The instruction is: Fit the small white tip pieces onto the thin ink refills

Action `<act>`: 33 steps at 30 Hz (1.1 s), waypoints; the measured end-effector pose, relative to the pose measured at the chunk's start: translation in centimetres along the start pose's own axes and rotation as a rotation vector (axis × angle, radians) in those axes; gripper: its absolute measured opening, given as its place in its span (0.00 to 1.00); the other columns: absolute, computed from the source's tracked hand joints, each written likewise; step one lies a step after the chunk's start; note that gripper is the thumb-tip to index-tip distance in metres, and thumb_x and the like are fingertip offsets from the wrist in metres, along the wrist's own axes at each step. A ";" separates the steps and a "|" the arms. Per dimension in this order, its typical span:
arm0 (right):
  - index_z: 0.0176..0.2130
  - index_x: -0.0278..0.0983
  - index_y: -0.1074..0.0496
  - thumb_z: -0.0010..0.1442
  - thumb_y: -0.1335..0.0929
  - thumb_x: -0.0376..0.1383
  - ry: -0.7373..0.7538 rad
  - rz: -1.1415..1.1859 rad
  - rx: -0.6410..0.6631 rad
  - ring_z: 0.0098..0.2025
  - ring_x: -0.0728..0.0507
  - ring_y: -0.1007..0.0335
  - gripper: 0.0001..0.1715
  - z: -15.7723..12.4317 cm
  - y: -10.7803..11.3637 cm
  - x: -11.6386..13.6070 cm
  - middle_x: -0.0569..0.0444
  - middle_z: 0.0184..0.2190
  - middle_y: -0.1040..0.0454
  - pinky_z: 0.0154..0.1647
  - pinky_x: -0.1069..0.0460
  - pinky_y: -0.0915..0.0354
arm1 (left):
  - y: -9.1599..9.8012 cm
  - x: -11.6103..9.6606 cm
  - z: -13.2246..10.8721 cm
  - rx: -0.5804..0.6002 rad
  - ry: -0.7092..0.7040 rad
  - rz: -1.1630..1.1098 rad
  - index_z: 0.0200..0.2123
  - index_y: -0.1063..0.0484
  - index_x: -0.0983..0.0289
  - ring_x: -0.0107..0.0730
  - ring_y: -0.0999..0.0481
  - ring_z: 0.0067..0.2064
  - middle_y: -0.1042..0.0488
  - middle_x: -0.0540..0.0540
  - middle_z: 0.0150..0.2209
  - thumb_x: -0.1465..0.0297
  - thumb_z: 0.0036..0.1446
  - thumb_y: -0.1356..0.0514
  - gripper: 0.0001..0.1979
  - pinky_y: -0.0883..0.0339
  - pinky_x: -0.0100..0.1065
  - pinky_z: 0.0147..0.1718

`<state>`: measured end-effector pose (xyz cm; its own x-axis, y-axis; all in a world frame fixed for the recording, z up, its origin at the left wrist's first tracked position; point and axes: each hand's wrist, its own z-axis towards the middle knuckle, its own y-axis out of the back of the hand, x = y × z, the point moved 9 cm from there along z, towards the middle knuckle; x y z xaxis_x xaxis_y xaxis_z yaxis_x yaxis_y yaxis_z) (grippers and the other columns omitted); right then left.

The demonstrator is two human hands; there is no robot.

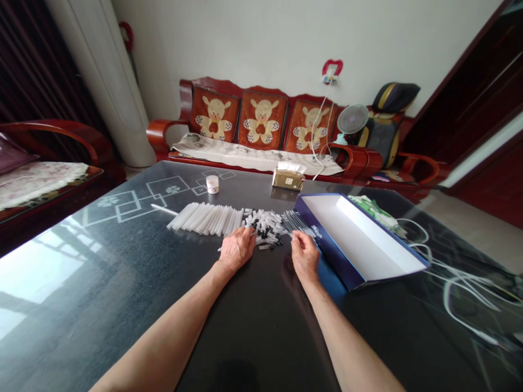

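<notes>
White tubes [206, 219] lie massed beyond a pair of working hands

Two bare forearms rise from the bottom edge of the frame, lower left and lower right, and angle inward over a dark table [261, 326] until the hands almost meet at the centre. The left hand [238, 245], back uppermost, is curled closed around a slim pale piece [219, 249], which shows at either side of the fist. The right hand [305, 253], turned partly on its side, has its fingers bent in toward the thumb; a pale tip shows beside them, but whether it is gripped cannot be told.

The tubes form a row left of centre, beyond the left hand and to its left. Small black and white pieces [267, 222] are heaped at mid-frame, just past the gap between the hands. Thin rods [295, 220] lie just beyond the right hand, alongside an open blue box [330, 239] at right of frame.
</notes>
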<state>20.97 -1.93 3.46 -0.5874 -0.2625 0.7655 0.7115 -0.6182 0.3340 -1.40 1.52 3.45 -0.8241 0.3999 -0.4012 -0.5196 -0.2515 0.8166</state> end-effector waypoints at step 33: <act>0.36 0.35 0.24 0.61 0.35 0.40 -0.012 -0.929 0.437 0.38 0.39 0.26 0.13 4.7 -2.8 -0.5 0.41 0.37 0.25 0.38 0.47 0.34 | -1.3 -1.2 -0.3 0.106 -0.110 -0.014 0.48 0.27 0.59 0.36 0.25 0.41 0.24 0.57 0.37 0.59 0.66 0.54 0.19 0.36 0.29 0.36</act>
<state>21.07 3.47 4.72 -0.9757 0.1910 0.1070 0.0572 -0.2490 0.9668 0.19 1.15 2.77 -0.7842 0.4981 -0.3700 -0.4996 -0.1533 0.8526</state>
